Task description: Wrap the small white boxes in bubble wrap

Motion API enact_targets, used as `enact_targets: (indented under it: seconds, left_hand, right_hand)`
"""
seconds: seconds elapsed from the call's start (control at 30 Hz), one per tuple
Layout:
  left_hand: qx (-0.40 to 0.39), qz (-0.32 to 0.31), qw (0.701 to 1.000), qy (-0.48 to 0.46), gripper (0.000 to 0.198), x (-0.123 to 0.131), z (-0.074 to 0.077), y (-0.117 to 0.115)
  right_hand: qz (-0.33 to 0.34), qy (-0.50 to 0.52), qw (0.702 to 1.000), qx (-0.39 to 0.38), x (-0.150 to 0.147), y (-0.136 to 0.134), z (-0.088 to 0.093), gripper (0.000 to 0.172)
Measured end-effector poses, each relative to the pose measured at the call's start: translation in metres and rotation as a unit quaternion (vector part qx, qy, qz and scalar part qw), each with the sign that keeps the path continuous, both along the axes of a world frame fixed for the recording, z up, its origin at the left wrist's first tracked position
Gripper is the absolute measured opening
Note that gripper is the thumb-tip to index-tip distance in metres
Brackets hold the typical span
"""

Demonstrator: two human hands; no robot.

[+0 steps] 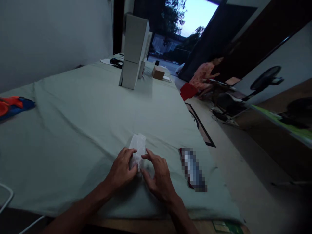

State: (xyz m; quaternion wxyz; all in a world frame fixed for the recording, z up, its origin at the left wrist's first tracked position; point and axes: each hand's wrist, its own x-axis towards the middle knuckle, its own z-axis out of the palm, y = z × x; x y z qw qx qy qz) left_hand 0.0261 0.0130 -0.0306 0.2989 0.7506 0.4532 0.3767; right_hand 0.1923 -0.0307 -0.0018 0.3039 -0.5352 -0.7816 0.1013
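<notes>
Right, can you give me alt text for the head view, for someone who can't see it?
A left hand and a right hand work at a white packet on a cloth-covered table. A pixelated, red-edged item lies to their right; farther back, a white tower stands and a person sits beyond the table's right side.

You face a window (188, 24) with dim daylight, a pale wall (53, 35) on your left, and a fan (265, 78) and greyish floor (237, 162) on your right.
</notes>
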Motion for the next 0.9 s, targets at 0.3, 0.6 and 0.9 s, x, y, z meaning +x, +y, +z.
enact_targets:
  seconds: [0.3,0.6,0.9]
  left_hand:
    - [0.012,-0.011,1.000,0.001,0.031,0.000,0.002,-0.002]
    - [0.050,-0.019,0.997,0.050,0.027,0.001,0.003,-0.004]
    - [0.098,-0.012,0.994,0.043,0.031,0.000,-0.004,-0.005]
  right_hand:
    - [0.058,-0.020,0.998,-0.016,-0.001,0.009,-0.001,0.076]
    - [0.049,0.002,0.998,-0.035,0.001,0.011,-0.003,0.076]
    - [0.065,0.010,0.996,-0.065,0.001,0.016,0.000,0.079]
